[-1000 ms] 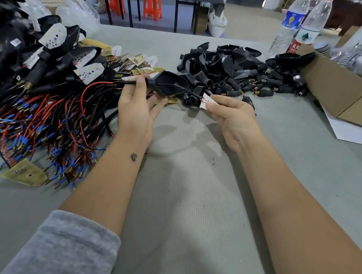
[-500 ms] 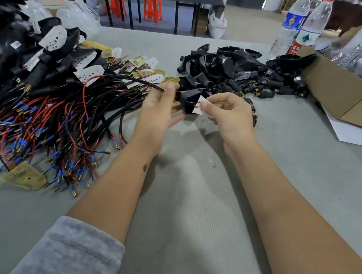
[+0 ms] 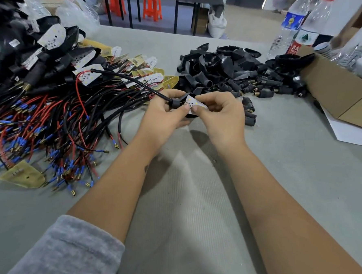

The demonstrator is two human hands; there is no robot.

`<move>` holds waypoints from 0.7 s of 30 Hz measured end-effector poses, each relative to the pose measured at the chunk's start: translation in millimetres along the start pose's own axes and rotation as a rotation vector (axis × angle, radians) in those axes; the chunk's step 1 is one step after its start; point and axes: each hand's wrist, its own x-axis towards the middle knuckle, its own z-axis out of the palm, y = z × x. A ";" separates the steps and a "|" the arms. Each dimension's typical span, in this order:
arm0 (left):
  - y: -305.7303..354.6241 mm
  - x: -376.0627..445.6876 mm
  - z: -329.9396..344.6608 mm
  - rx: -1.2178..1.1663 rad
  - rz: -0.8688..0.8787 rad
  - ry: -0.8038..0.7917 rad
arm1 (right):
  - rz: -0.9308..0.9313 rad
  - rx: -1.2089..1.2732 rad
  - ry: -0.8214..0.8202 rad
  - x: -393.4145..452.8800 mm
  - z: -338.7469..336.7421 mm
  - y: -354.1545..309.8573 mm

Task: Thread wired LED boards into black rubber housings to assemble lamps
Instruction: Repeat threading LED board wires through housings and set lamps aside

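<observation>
- We hold the board point(image 3: 194, 102) and the housing point(image 3: 176, 103) together above the middle of the desk point(image 3: 193, 201), between our two hands, just in front of the pile of loose housings point(image 3: 228, 70).
- Our left hand point(image 3: 166, 112) has its fingers curled round the housing, thumb clamped near the neck where the black cable point(image 3: 124, 77) comes out; our right hand point(image 3: 221, 114) pinches the white board between thumb and forefinger.
- Whether the board is already seated in the housing we cannot tell; our fingers cover the joint.
- We judge the main risk is the board going in skewed: the pinch sits on one end, so a hard push could tilt or bend it, or strain the solder joints where the wires meet it.
- The cable arcs back to the left over the heap of wired boards point(image 3: 50, 112); if we pull the piece toward us, its red wire point(image 3: 80, 94) could snag in that tangle and drag others along.
- A slack grip on the soft rubber could let it twist and the board slip out.
- Open room lies toward the near edge, on the bare grey mat under our forearms.
- The left side is crowded with wires almost to the edge; the far right corner is taken by a box point(image 3: 335, 91) and bottles point(image 3: 288, 27), with paper point(image 3: 354, 134) beside them.
</observation>
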 end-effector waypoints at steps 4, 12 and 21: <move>-1.4 1.3 -0.7 0.069 -0.008 -0.007 | -0.047 -0.094 0.024 0.7 0.8 2.7; 4.9 0.5 -5.4 0.112 -0.029 0.012 | 0.036 -0.103 -0.232 -0.2 -5.2 -1.9; 18.3 11.3 -34.0 -0.579 0.030 0.213 | 0.192 0.068 -0.059 11.1 -29.7 1.0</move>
